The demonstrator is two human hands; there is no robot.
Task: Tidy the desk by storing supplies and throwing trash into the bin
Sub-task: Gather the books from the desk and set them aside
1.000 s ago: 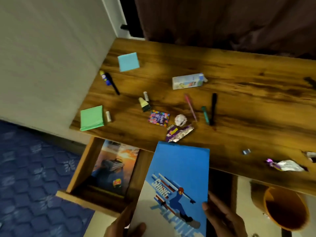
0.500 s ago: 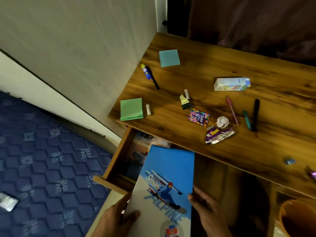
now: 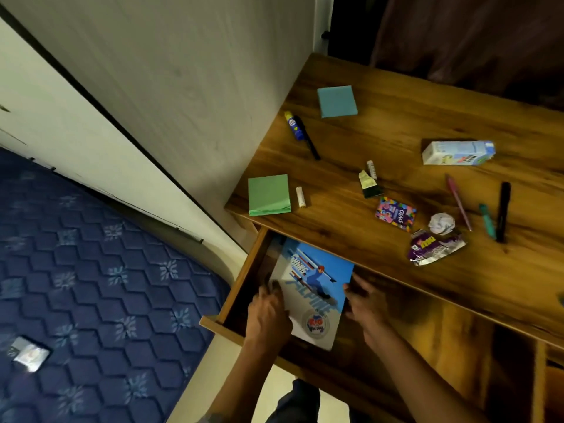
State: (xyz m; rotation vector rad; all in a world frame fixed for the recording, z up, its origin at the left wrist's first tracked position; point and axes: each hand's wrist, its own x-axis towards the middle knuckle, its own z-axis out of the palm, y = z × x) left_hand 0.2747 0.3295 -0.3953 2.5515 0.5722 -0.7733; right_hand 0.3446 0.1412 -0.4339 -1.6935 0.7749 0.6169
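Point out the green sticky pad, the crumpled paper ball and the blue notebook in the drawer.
green sticky pad (image 3: 268, 193), head view, middle of its top sheet.
crumpled paper ball (image 3: 441, 223), head view, centre of the wad.
blue notebook (image 3: 317, 282), head view, middle of its printed cover.

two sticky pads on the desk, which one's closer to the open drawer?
The green sticky pad, at the desk's front edge just above the open drawer. The blue sticky pad lies farther back, beyond the glue stick.

left hand (image 3: 268, 312) + right hand (image 3: 363, 300): grip notebook (image 3: 314, 288) | inside open drawer (image 3: 241, 288)
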